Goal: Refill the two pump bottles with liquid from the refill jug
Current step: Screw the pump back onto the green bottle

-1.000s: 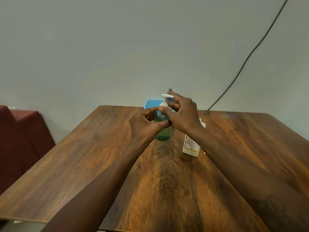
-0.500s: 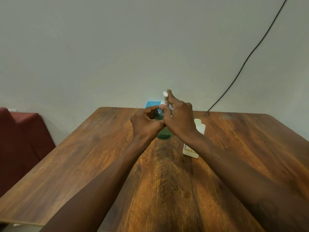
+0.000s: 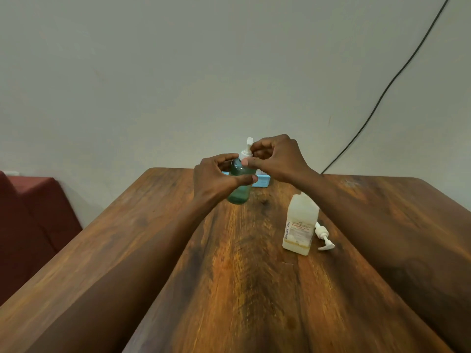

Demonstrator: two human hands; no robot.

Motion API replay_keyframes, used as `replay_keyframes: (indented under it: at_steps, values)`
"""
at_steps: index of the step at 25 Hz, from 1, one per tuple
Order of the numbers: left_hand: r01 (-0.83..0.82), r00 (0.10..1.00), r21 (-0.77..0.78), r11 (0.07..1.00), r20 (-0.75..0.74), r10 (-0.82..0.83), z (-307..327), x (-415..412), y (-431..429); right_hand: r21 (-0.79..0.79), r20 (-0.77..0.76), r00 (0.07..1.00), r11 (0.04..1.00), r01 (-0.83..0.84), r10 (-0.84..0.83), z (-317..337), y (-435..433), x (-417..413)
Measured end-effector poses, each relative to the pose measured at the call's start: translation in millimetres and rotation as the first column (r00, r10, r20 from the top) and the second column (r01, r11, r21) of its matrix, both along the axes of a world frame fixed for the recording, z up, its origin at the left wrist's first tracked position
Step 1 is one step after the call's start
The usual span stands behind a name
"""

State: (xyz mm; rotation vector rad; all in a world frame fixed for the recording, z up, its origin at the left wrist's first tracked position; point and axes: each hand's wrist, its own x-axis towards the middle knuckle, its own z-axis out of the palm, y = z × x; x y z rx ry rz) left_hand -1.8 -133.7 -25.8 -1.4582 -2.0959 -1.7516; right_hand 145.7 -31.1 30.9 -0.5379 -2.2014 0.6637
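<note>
Currently my left hand point(image 3: 216, 178) is wrapped around the green pump bottle point(image 3: 239, 186), fingers point(image 3: 246, 180) clamped on its body, and the bottle stands upright near the far edge of the bench point(image 3: 158, 250), about midway along it. My right hand point(image 3: 277, 159) sits at the bottle's neck, thumb and fingers pinched on the white pump head point(image 3: 247, 150), whose nozzle points up. Just behind the bottle, at the far edge, lies a light blue box point(image 3: 262, 180), partly hidden by my hands. The white labelled bottle point(image 3: 299, 225) stands upright to the right of centre, under my right forearm, with no pump on it. A loose white pump point(image 3: 323, 236) lies on the wood just beside it, on its right. Label text is too blurred to read.
</note>
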Motion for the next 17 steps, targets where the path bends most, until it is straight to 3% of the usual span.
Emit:
replay_keyframes:
  at_steps: [8, 17]
  values:
    - [-0.008, 0.999, -0.054, 0.999, -0.049, 0.005, 16.5, -64.2, 88.6, 0.062, 0.047, 0.994, 0.994, 0.093, -0.096, 13.6, 90.4, -77.8]
    - [-0.051, 0.992, -0.146, 0.988, -0.119, 0.034, -12.3, -122.8, 166.0, 0.061, 0.092, 0.988, 0.991, 0.115, -0.121, -10.0, 150.9, -138.8]
